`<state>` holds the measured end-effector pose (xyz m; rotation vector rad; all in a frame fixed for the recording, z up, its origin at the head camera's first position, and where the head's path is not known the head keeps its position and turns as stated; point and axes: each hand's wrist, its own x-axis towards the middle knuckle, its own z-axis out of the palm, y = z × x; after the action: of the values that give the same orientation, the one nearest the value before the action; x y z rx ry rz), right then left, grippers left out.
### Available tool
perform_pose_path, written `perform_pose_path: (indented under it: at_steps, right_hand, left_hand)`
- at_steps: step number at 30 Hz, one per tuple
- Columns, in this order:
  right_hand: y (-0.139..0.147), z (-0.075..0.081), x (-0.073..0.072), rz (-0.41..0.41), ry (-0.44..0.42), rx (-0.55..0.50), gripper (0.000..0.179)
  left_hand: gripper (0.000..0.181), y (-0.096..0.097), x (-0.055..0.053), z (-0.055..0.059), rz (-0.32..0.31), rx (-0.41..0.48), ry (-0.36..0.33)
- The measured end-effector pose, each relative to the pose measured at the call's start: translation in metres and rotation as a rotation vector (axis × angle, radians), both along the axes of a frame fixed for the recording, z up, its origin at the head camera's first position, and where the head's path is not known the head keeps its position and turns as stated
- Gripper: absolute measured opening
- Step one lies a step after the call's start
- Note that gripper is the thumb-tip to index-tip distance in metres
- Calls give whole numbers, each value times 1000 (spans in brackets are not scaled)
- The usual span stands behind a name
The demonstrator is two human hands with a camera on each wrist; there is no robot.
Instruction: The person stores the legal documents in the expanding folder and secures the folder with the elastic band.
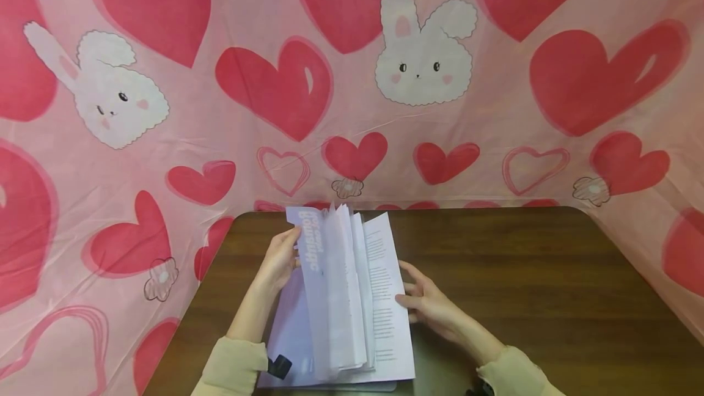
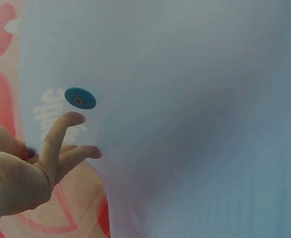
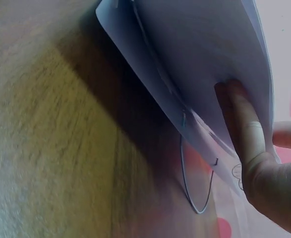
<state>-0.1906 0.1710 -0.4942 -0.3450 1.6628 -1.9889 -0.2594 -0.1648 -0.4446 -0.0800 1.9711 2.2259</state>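
A pale purple translucent document folder (image 1: 291, 316) with white lettering lies opened out at the table's front, its cover lifted. Teal button (image 2: 86, 101) sits on its outer face, and a thin cord loop (image 3: 198, 210) hangs from its other side. My left hand (image 1: 282, 255) holds the cover by its left edge, fingertips against the outer face near the button. Inside are several white papers (image 1: 352, 298), fanned upright. My right hand (image 1: 431, 304) pinches the right edge of a printed sheet (image 1: 387, 298), fingers behind it and thumb in front.
The dark wooden table (image 1: 522, 286) extends far to the right of the folder. A pink cloth (image 1: 352, 115) printed with hearts and rabbits hangs behind the table and along both sides. Under the folder's front edge shows a grey edge (image 1: 363, 387).
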Motion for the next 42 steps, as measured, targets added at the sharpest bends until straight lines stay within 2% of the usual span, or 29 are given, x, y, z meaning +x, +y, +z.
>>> perform_pose_path:
  at_steps: [11,36,42]
  right_hand:
    - [-10,-5,0,-24,-29,25,80]
    - [-37,-19,1,-31,-2,60,81]
    - [-43,-23,0,-23,-9,23,83]
  left_hand:
    - [44,5,0,-3,15,21,5]
    - [43,14,5,-4,75,59,-1]
    - [47,16,8,-2,70,60,-1]
